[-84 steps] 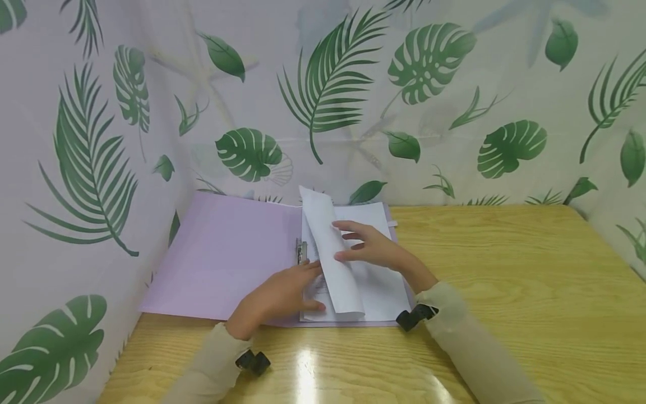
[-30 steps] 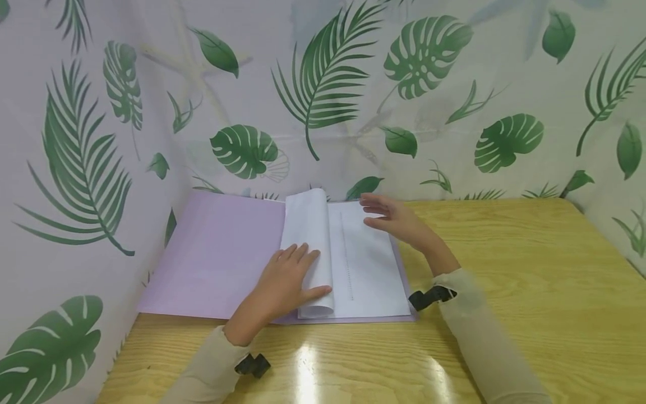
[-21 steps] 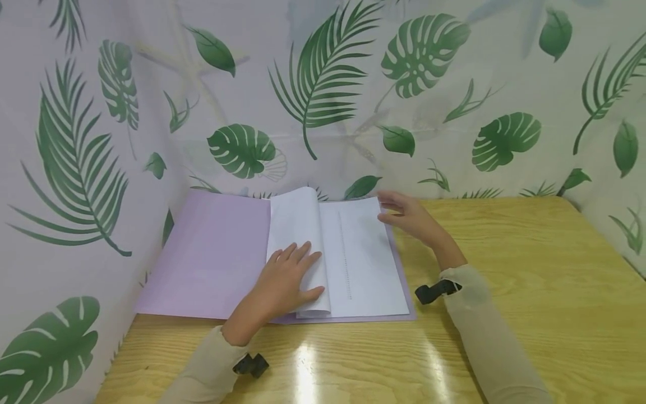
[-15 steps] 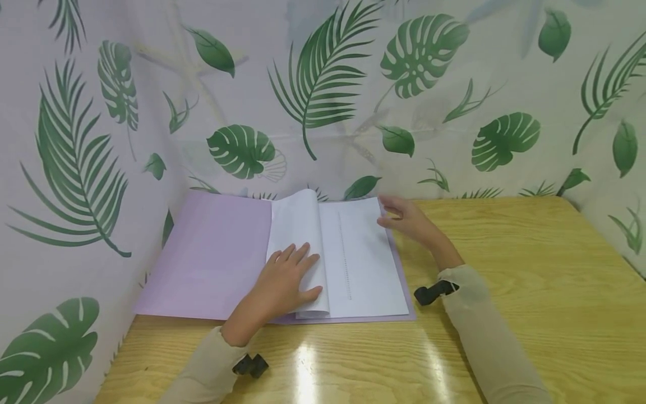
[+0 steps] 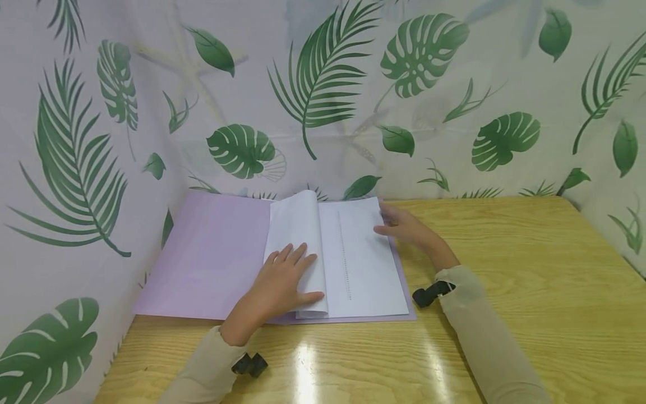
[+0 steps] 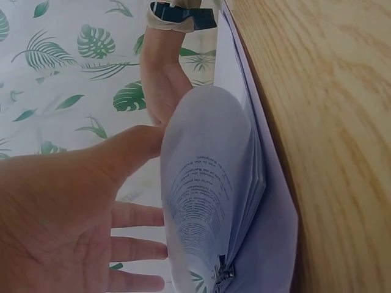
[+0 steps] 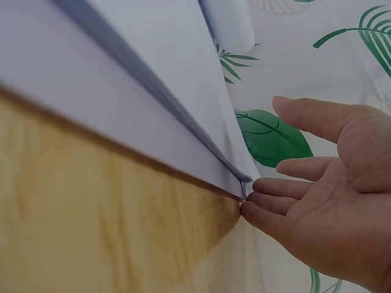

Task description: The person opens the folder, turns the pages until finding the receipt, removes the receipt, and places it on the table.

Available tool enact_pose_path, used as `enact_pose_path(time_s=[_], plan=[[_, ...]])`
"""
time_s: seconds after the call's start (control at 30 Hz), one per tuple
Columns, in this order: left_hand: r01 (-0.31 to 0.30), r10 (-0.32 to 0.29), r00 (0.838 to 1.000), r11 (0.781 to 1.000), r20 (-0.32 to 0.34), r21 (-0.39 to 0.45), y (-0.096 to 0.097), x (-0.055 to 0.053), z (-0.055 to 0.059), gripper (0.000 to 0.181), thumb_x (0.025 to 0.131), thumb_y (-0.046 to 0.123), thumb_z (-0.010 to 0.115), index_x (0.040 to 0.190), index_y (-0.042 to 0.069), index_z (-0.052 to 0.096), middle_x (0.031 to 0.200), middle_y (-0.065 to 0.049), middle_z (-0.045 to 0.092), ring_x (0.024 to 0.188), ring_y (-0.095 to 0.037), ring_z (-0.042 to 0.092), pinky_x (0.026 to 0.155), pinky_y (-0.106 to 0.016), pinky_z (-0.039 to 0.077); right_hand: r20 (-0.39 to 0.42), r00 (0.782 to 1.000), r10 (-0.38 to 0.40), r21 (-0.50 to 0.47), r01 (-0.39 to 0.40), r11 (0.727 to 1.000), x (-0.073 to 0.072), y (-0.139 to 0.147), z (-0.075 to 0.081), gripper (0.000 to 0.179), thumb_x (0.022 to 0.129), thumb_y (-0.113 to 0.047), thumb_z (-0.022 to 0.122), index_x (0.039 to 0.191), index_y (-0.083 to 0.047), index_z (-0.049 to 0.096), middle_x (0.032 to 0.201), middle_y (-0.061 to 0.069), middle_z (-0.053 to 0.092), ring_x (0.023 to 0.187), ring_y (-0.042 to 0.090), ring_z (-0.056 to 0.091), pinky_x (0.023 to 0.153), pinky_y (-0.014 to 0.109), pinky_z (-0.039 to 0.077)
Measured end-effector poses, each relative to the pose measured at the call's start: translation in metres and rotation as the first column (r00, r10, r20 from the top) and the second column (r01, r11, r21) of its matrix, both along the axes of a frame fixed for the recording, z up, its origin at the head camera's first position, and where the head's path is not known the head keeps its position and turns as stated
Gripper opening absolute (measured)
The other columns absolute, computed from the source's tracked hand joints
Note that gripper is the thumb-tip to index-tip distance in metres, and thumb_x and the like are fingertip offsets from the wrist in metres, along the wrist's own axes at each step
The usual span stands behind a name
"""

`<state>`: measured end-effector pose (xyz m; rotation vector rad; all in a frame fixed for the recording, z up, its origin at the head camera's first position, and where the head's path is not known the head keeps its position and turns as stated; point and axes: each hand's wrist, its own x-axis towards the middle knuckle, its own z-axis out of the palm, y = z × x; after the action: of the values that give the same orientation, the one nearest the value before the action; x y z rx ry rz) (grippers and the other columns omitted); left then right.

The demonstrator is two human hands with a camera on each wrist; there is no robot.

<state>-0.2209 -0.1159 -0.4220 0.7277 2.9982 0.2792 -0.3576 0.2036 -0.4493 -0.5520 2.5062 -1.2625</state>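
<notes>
A lilac folder (image 5: pixel 212 252) lies open, with a stack of white paper (image 5: pixel 368 258) on its right side. Several turned sheets (image 5: pixel 295 221) curl over to the left. My left hand (image 5: pixel 277 283), fingers spread and straight, rests on them. The left wrist view shows printed text inside that curl and a metal clip (image 6: pixel 223 271) at the folder's spine. At the stack's far right corner is my right hand (image 5: pixel 406 229). Seen from the right wrist, the fingertips (image 7: pixel 259 204) of its extended fingers meet the page corner, while the thumb stays raised apart from the paper.
The folder lies on a wood-grain table (image 5: pixel 530 269), near its left side. A leaf-printed cloth (image 5: pixel 333 112) hangs behind and to the left. Each wrist wears a black strap mount (image 5: pixel 249 365) over a beige sleeve (image 5: pixel 209 370).
The curled sheets have swung left, uncovering the page beneath. My left hand has come to lie on top of them. The right hand has left those sheets for the far right corner.
</notes>
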Motion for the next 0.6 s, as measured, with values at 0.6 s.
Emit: enact_pose_path(time_s=[0.6], plan=[[0.081,-0.083,0.996,0.994,0.016,0.067,0.0045,0.0037,0.0025,0.064,0.095,0.046,0.069,0.148,0.014,0.054,0.164,-0.013,0.037,0.153,-0.043,0.028,0.124,-0.063,0.024,0.026,1.0,-0.006,0.066,0.005,0.998,-0.0047,-0.0007,-0.006,0.081,0.103,-0.028,0.061,0.16,0.007,0.014,0.167,0.029,0.016,0.155,0.046,0.019,0.127,0.058,0.019]])
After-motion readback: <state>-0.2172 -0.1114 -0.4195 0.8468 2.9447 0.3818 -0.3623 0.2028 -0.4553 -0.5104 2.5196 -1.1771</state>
